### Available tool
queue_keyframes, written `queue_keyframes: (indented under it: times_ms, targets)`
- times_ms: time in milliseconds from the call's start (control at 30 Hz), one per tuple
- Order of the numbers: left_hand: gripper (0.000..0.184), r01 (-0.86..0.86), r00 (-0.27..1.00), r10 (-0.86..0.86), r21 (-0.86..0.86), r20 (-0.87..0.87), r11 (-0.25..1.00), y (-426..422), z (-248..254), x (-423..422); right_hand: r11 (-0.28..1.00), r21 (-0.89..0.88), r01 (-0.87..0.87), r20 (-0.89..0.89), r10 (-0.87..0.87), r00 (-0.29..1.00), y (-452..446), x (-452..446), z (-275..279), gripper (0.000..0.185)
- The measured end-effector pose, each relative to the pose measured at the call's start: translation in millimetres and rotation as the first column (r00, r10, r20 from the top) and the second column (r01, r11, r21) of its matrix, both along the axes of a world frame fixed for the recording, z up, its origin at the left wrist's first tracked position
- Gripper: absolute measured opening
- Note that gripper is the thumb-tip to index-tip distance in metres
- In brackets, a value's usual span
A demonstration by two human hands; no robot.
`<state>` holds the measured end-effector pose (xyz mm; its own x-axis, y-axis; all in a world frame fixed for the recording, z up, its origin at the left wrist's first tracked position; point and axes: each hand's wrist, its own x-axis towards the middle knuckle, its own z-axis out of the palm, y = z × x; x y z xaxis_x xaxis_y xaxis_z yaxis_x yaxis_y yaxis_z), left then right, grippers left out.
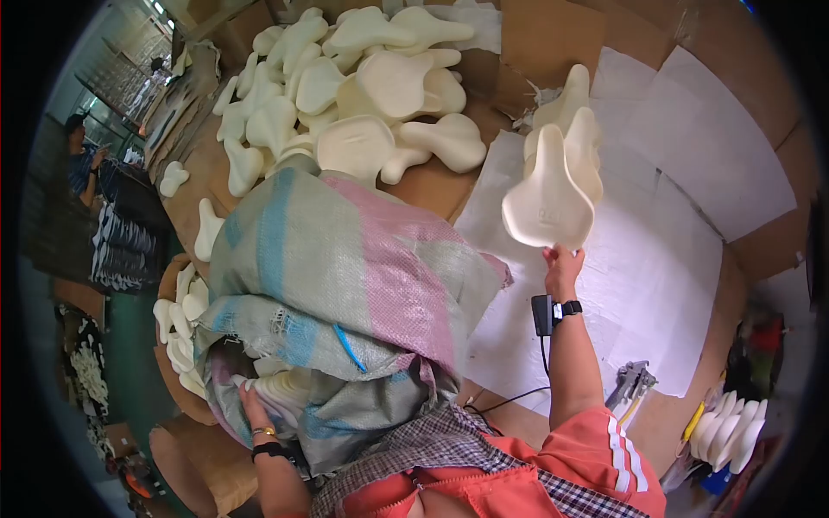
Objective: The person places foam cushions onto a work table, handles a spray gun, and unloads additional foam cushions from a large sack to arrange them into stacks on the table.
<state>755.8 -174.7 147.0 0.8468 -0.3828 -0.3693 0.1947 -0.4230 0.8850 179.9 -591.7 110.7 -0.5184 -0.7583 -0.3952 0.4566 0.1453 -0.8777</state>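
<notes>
My right hand is closed on the near edge of a cream foam bicycle saddle pad, above the white sheet. More saddle pads stand directly behind it, their narrow noses pointing away from me. My left hand is in the mouth of a striped woven sack. Its visible fingers are stretched out against a row of nested saddle pads inside. Folds of the sack hide part of that row. A blue strip lies on the sack.
A large heap of saddle pads covers the back left of the cardboard-lined table. White sheets lie on the right. A metal tool rests near my right elbow. More pads are at lower right. Another person is at far left.
</notes>
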Motion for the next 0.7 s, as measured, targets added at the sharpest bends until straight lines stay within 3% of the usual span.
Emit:
queue_keyframes:
  times_ms: [33, 100, 267, 333, 367, 400, 467, 500, 567, 600, 667, 700]
  targets:
    - [0.052, 0.016, 1.0, -0.016, -0.033, -0.006, 0.999, 1, 0, 0, 1.0, -0.006, 0.002, -0.007, -0.002, 1.0, 4, -6, -13, 0.056]
    - [0.055, 0.043, 0.999, -0.043, 0.015, 0.011, 0.999, -8, 13, -12, 1.0, -0.03, 0.001, 0.17, 0.004, 0.985, 9, -14, -32, 0.056]
    - [0.071, 0.132, 0.989, -0.134, 0.033, 0.063, 0.991, -5, 19, -16, 1.0, -0.017, -0.02, 0.119, 0.022, 0.993, 3, -27, -50, 0.047]
    - [0.08, 0.178, 0.984, -0.177, -0.054, 0.017, 0.983, -9, 30, -30, 0.996, -0.09, -0.018, 0.207, 0.036, 0.978, -2, -33, -63, 0.028]
    - [0.087, 0.168, 0.985, -0.17, -0.073, -0.015, 0.983, -5, 22, -26, 0.977, -0.094, -0.192, 0.114, 0.202, 0.973, -3, -61, -94, 0.014]
    - [0.09, 0.233, 0.962, -0.231, 0.001, 0.145, 0.972, 1, 14, -23, 0.966, -0.052, -0.254, 0.015, 0.255, 0.967, -4, -69, -97, 0.032]
    - [0.108, 0.223, 0.94, -0.269, 0.218, 0.21, 0.95, 7, 13, -22, 0.914, 0.04, -0.404, -0.167, 0.405, 0.899, -2, -107, -92, 0.032]
    - [0.111, 0.28, 0.931, -0.305, 0.142, 0.202, 0.949, 10, 5, -17, 0.982, -0.132, -0.137, -0.141, 0.119, 0.983, 15, -64, -36, 0.023]
    - [0.114, 0.314, 0.902, -0.373, 0.264, 0.217, 0.912, 3, 39, -34, 0.95, -0.251, -0.185, -0.223, 0.129, 0.966, 14, -44, 25, 0.012]
    - [0.116, 0.31, 0.896, -0.382, 0.297, 0.225, 0.903, 4, 41, -34, 0.961, -0.254, -0.106, -0.252, 0.04, 0.967, 25, 2, 76, 0.015]
    - [0.112, 0.288, 0.875, -0.396, 0.359, 0.279, 0.888, 6, 45, -35, 0.835, -0.332, -0.438, -0.393, 0.3, 0.869, 67, 103, 179, 0.018]
    - [0.112, 0.278, 0.88, -0.386, 0.359, 0.277, 0.891, 9, 48, -34, 0.678, -0.366, -0.638, -0.49, 0.442, 0.751, 91, 146, 212, 0.023]
